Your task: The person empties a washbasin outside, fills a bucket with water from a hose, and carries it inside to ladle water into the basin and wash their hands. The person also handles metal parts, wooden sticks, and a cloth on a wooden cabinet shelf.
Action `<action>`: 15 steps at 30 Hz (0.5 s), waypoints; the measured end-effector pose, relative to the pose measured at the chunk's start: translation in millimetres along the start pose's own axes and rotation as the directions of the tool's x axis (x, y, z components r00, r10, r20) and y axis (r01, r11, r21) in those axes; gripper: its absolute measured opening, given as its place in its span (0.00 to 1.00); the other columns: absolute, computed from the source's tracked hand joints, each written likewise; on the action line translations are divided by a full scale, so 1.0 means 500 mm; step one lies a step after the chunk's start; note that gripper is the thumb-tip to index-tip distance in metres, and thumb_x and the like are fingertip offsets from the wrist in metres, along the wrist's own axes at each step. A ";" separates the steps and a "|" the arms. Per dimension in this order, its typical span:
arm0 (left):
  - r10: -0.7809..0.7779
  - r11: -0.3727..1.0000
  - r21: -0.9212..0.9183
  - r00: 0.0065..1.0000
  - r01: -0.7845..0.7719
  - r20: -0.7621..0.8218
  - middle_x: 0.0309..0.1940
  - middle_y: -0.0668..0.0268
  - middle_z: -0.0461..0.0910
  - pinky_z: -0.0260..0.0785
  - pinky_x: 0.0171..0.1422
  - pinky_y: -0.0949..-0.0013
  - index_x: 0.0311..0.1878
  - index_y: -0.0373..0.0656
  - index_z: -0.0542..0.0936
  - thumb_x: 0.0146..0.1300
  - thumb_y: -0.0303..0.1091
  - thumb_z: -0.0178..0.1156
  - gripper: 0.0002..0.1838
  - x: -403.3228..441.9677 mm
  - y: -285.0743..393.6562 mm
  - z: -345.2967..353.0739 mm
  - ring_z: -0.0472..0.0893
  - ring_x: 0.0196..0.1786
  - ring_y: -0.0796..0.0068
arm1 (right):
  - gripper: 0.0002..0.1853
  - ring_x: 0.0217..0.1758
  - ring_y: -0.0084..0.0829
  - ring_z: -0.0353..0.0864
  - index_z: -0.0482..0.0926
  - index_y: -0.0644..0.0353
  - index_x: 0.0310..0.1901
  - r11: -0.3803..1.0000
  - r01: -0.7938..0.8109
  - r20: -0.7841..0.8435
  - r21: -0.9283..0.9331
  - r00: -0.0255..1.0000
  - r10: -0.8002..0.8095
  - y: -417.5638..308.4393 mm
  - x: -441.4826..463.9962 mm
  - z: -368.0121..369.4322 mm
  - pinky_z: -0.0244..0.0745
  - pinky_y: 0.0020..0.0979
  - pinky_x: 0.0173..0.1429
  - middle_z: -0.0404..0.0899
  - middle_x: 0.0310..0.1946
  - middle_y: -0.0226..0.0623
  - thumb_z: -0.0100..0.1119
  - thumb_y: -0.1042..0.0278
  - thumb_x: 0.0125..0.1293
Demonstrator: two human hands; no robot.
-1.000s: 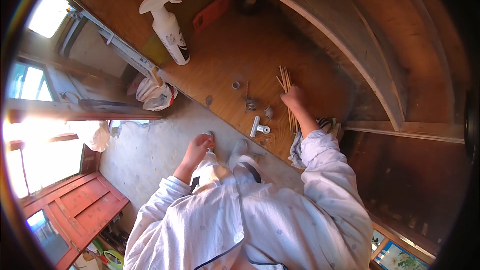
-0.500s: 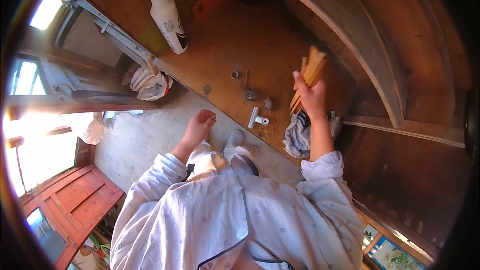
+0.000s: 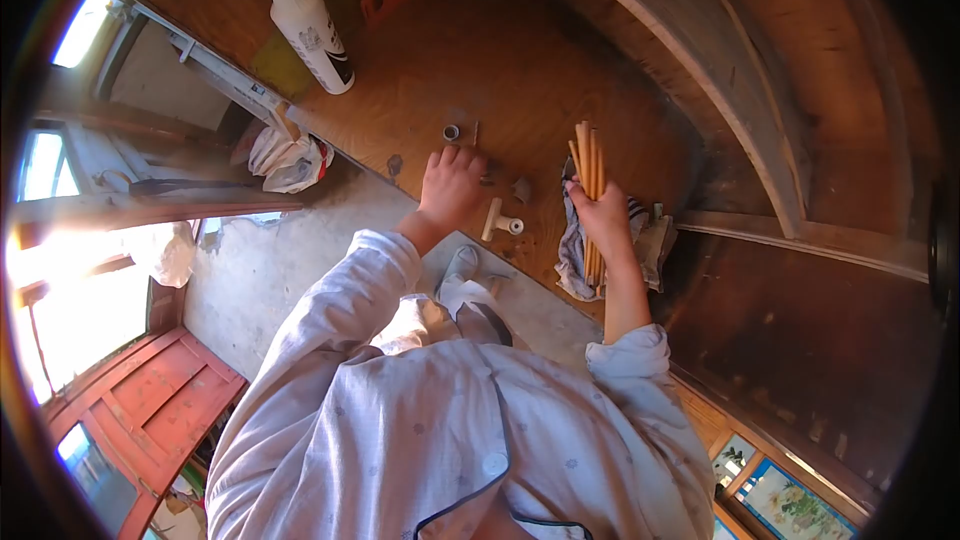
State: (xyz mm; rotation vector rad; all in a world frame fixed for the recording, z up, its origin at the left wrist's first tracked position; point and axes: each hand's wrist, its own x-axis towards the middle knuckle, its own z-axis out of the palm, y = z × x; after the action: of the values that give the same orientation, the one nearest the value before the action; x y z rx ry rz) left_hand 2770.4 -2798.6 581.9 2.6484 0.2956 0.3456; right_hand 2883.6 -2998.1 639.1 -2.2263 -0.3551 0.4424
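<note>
The sticks look smooth wood, the rag rumpled cloth.

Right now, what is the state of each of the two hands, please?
Left hand: over the tabletop; whether it grips anything cannot be told.
Right hand: closed, holding a bundle of thin sticks.

Passage runs between spray bottle and sticks; nearer, a clip obstructs.

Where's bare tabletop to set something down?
Widest: tabletop between spray bottle and stick bundle, beyond the small round piece. Crowded: near edge, with left hand by bulldog clip; also around cloth by right hand.
</note>
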 end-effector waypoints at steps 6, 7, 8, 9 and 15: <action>-0.254 0.863 -0.436 0.965 0.256 0.064 0.42 0.60 0.77 0.64 0.53 0.65 0.48 0.39 0.75 0.47 0.39 0.67 0.25 0.011 0.003 -0.046 0.74 0.47 0.66 | 0.16 0.26 0.31 0.76 0.72 0.65 0.37 0.977 -0.189 0.113 -0.098 0.973 0.199 0.104 0.094 0.081 0.70 0.31 0.31 0.75 0.23 0.39 0.63 0.63 0.53; -0.320 0.728 -0.591 0.934 0.349 0.158 0.42 0.62 0.77 0.64 0.54 0.67 0.49 0.37 0.75 0.49 0.39 0.66 0.24 0.005 0.002 -0.061 0.75 0.47 0.69 | 0.16 0.20 0.29 0.74 0.70 0.64 0.37 0.985 -0.096 0.092 -0.140 0.990 0.110 0.134 0.115 0.101 0.70 0.30 0.25 0.73 0.19 0.35 0.63 0.63 0.54; -0.364 0.554 -0.712 0.894 0.432 0.260 0.43 0.63 0.77 0.64 0.54 0.69 0.49 0.36 0.74 0.51 0.38 0.66 0.24 -0.004 0.000 -0.076 0.75 0.47 0.72 | 0.19 0.25 0.35 0.76 0.70 0.66 0.39 0.958 -0.046 0.071 -0.282 0.995 0.068 0.125 0.122 0.107 0.71 0.32 0.30 0.75 0.23 0.40 0.63 0.61 0.53; -0.362 0.471 -0.752 0.878 0.462 0.313 0.44 0.62 0.77 0.65 0.54 0.70 0.51 0.35 0.73 0.50 0.40 0.67 0.27 -0.015 -0.003 -0.089 0.75 0.48 0.72 | 0.22 0.30 0.40 0.77 0.69 0.68 0.42 0.908 0.004 0.057 -0.419 0.998 0.022 0.106 0.124 0.114 0.72 0.35 0.35 0.76 0.27 0.45 0.64 0.59 0.53; -0.264 0.007 -0.906 0.875 0.423 0.406 0.48 0.62 0.76 0.64 0.55 0.72 0.55 0.31 0.69 0.53 0.37 0.65 0.29 -0.085 0.000 -0.194 0.73 0.51 0.75 | 0.36 0.51 0.53 0.72 0.66 0.71 0.52 0.911 0.056 0.033 -0.408 0.998 -0.046 0.045 0.110 0.135 0.68 0.40 0.54 0.72 0.46 0.59 0.65 0.51 0.50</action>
State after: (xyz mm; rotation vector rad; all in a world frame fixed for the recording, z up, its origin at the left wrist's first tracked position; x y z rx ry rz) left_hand 2702.2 -2770.4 657.8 1.0845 0.4509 0.0999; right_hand 2906.8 -2944.9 570.2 -2.6132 -0.5599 0.3917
